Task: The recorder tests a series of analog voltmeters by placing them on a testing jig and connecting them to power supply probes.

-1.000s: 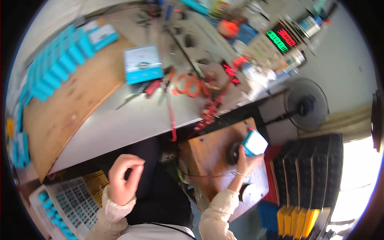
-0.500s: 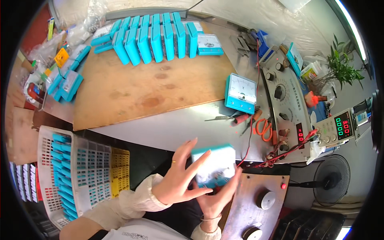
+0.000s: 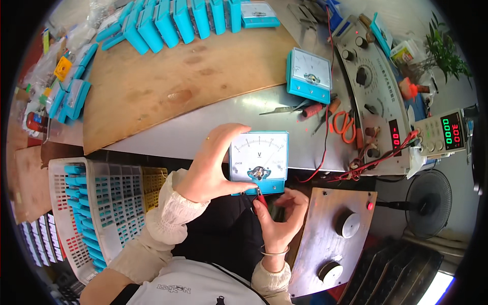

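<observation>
Tabletop point(image 3: 274, 119): grey, stretching left to right on the far side of the hands.
Wooden board point(image 3: 152, 91): brown and stained, flat on the far left part of the tabletop.
White basket point(image 3: 94, 203): near left, filled with blue cases point(image 3: 76, 190) packed in a line; a yellow basket point(image 3: 155, 185) shows just to its right.
Instrument panel point(image 3: 366, 94): pale, with dark knobs and a lit red display, toward the right end of the tabletop.
Metal plate point(image 3: 325, 218): near right, carrying two round knobs point(image 3: 348, 224) and a red light point(image 3: 370, 206).
Row of blue meters point(image 3: 173, 25): stood on edge along the far side of the board.
Fan point(image 3: 428, 211): black, to the right of the metal plate.
Left hand point(image 3: 211, 168): fingers clamped on the held meter point(image 3: 259, 155) — reaching its far edge, with the thumb across its near part.
Right hand point(image 3: 282, 223): near the meter's near edge, thumb against a small red piece point(image 3: 261, 197), other fingers bent — whether they grip it, I cannot tell.
Held meter: above the person's lap, by the tabletop's near edge, white dial in view, blue strip nearest the person.
Second meter point(image 3: 311, 73): at the board's right end, dial showing.
Scissors point(image 3: 343, 126): orange-handled, on the tabletop, left of the panel.
Small red piece: at the held meter's near edge, beside a black piece point(image 3: 246, 202).
</observation>
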Motion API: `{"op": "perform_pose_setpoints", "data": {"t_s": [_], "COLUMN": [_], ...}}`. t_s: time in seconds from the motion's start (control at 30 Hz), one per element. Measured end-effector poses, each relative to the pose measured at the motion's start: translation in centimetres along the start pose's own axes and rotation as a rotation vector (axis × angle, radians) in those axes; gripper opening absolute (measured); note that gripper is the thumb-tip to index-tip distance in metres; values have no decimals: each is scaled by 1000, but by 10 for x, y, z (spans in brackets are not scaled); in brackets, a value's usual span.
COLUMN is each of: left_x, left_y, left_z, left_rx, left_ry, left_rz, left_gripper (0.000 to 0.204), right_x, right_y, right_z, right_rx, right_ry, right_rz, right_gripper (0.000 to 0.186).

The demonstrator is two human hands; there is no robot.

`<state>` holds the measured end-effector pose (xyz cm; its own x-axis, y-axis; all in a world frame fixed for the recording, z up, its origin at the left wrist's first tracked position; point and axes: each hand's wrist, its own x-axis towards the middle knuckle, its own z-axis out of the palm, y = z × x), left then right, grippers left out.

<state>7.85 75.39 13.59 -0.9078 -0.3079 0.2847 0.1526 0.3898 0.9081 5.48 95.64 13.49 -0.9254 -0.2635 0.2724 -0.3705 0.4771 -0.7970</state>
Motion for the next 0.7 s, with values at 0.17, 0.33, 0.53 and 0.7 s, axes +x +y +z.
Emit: {"op": "perform_pose_setpoints", "data": {"t_s": [0.17,0.33,0.53,0.7], "left_x": [16,18,37,19], "left_y": [-4,-2,2,6], "left_z": [-16,-15,-24,-24], "left_rx": [56,-72,-55,18], "left_ry": [-127,-213,-192,-187], "left_rz": [4,-65,56,23], "left_gripper": [95,92,91,90], "right_x": [-21,-30,-17,-28], "right_y": [-2,-9,-13,-30], "right_z": [20,18,25,23], "right_rx": [219,262,255,303], "right_ry": [76,25,-1,-19], "right_rz": [172,161,176,221], "right_gripper": [60,49,40,27]}}
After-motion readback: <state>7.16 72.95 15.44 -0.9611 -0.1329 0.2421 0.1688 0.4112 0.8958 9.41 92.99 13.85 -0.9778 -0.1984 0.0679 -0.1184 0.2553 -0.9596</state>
